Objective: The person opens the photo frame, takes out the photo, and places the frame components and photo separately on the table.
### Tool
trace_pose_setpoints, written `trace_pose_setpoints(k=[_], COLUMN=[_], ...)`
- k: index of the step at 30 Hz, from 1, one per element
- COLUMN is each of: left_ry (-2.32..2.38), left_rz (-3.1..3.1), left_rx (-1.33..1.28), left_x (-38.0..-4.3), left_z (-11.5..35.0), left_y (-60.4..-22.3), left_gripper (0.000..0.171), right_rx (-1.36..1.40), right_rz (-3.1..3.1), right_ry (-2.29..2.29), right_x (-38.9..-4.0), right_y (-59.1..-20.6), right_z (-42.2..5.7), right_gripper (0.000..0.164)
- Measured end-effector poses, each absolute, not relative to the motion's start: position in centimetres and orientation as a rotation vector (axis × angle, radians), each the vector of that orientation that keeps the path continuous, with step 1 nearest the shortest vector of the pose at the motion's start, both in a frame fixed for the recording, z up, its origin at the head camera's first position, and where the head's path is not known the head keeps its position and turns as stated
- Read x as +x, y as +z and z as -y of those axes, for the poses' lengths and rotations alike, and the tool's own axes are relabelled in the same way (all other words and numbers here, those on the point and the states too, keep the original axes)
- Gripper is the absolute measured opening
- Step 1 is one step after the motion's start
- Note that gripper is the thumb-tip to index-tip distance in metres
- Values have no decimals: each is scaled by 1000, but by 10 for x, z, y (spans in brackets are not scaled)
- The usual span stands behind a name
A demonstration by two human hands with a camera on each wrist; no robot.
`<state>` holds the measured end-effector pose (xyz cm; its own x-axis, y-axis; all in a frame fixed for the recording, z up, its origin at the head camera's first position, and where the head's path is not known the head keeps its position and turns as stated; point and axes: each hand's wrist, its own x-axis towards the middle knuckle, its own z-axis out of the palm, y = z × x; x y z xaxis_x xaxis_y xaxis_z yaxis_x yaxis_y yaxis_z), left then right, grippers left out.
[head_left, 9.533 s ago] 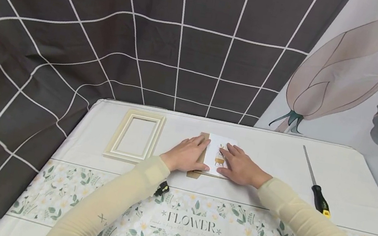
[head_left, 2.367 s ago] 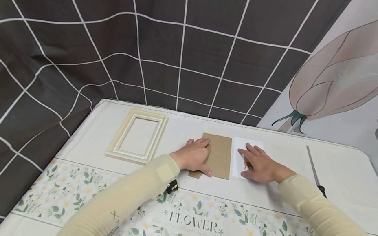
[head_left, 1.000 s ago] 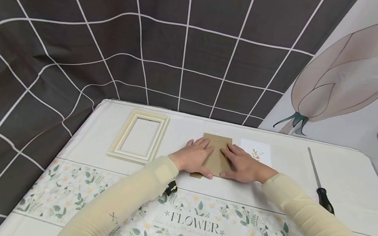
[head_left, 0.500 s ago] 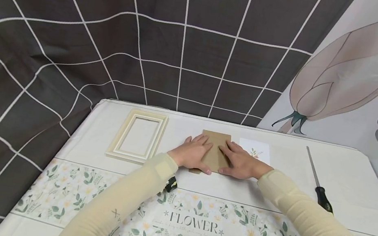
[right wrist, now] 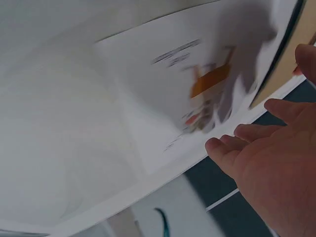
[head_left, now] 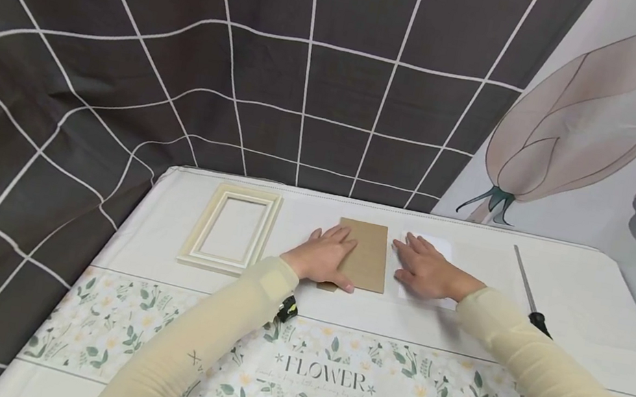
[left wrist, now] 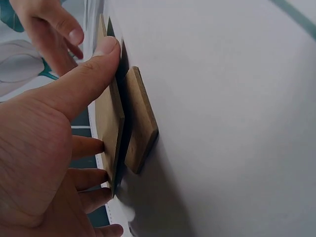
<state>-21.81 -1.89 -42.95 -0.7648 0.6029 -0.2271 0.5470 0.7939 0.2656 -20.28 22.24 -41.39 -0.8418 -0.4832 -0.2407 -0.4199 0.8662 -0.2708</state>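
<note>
My left hand point(head_left: 324, 258) rests with fingers spread on the left side of a brown backing board point(head_left: 369, 259), its thumb along the near edge. In the left wrist view, a narrow brown strip point(left wrist: 140, 118), like a frame's stand leg, juts out beneath the board. My right hand point(head_left: 428, 271), fingers extended and holding nothing, is over a white printed card point(head_left: 441, 246) just right of the board. The right wrist view shows the card's picture point(right wrist: 210, 81), partly in the hand's shadow. In the head view the hand hides most of the card.
A cream picture frame point(head_left: 250, 193) lies at the left of the table. To the right is a screwdriver point(head_left: 538, 323), its handle partly behind the right sleeve. A small black-and-yellow object point(head_left: 288, 309) shows beside the left sleeve.
The card, earlier on the board, now lies to its right. Both hands pressed the board and it shifted slightly away; then my right hand left it and moved right over the card.
</note>
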Motion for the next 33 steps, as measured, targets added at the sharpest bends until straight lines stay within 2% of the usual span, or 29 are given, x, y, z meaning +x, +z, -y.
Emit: trace_pose_setpoints(k=[33], left_ry=[292], left_rz=[-2665], left_rx=[860], left_x=[-222], left_z=[21], left_y=[-430], left_gripper=[102], right_rx=[-528], right_rz=[-2781], right_ry=[-247], right_x=[-197], right_y=[-429], right_z=[-232], right_gripper=[63])
